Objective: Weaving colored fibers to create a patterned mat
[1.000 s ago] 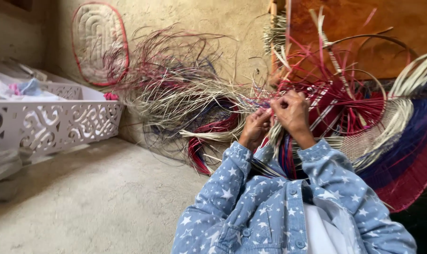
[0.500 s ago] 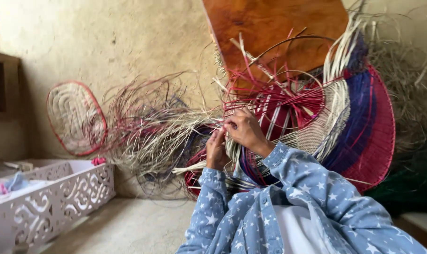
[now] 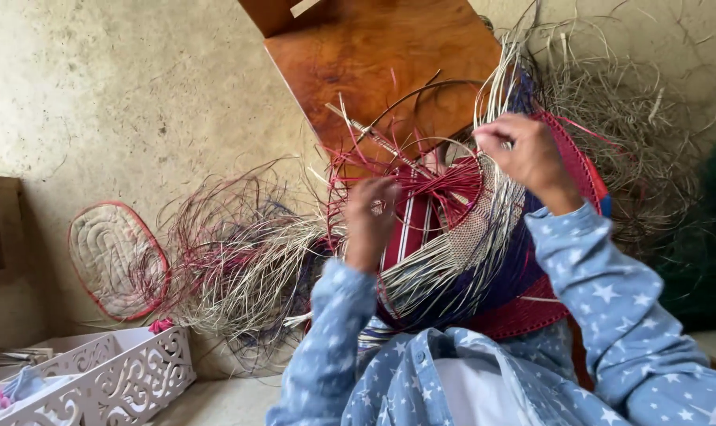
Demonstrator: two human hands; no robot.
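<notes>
A half-woven basket (image 3: 484, 260) of red, navy and pale straw strands stands on its edge in front of me, against my lap. My left hand (image 3: 370, 221) presses on its red and white striped middle, fingers curled among the red strands. My right hand (image 3: 524, 154) is raised at the upper rim and pinches a bunch of pale straw strands (image 3: 496, 95) that stick upward. Both arms wear blue star-print sleeves. Loose red strands (image 3: 389, 170) fan out from the basket's centre.
A heap of loose straw (image 3: 239, 260) lies left of the basket. An oval woven mat (image 3: 113, 256) leans on the plaster wall. A white cut-out plastic crate (image 3: 129, 375) stands lower left. A brown wooden board (image 3: 382, 55) rises behind the basket; tangled dry straw (image 3: 634, 118) fills the right.
My right hand has lifted away from my left hand to the basket's upper rim, pulling pale strands up. The view has swung left and tilted; my left hand stays on the centre.
</notes>
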